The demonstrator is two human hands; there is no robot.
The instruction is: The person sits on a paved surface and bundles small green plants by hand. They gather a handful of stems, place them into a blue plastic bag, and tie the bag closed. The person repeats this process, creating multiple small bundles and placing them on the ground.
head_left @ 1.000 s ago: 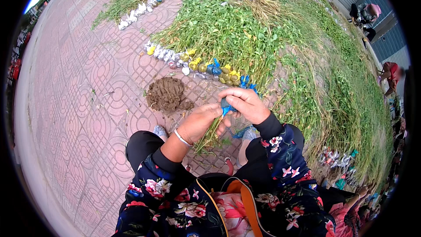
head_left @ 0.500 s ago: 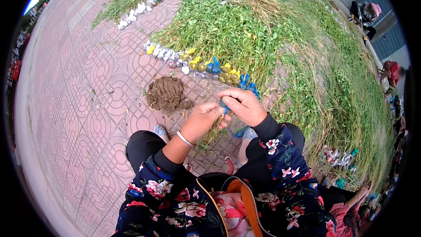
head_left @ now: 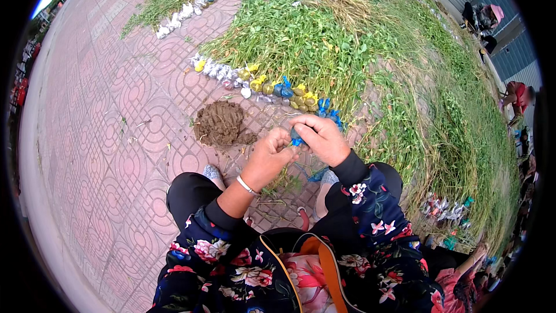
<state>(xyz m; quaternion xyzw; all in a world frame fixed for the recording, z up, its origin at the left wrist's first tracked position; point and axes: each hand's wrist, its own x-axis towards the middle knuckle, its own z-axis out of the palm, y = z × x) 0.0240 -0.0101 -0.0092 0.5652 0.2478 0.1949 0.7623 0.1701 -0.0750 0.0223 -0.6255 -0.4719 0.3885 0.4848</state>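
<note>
Between both hands, above my lap, is a small blue plastic bag [head_left: 296, 140] wrapped into a dark round lump. My right hand [head_left: 325, 140] grips the lump with thumb and fingers. On its left side, my left hand [head_left: 271, 152] pinches the bag's gathered blue neck; a silver bracelet circles that wrist. Green stems [head_left: 282, 179] hang below the hands, partly hidden by them. Just beyond my left hand lies a heap of brown mud [head_left: 219, 123] on the paving.
A row of white, yellow and blue bagged bundles [head_left: 267, 88] edges a big pile of green plants [head_left: 295, 40]. A smaller plant pile [head_left: 165, 1] lies at far left. Blue plastic [head_left: 317, 175] rests near my right foot. Other people sit along the right side.
My left fingers have shifted slightly around the bag's neck, and more gathered blue plastic shows between the hands. My right hand keeps its hold on the lump.
</note>
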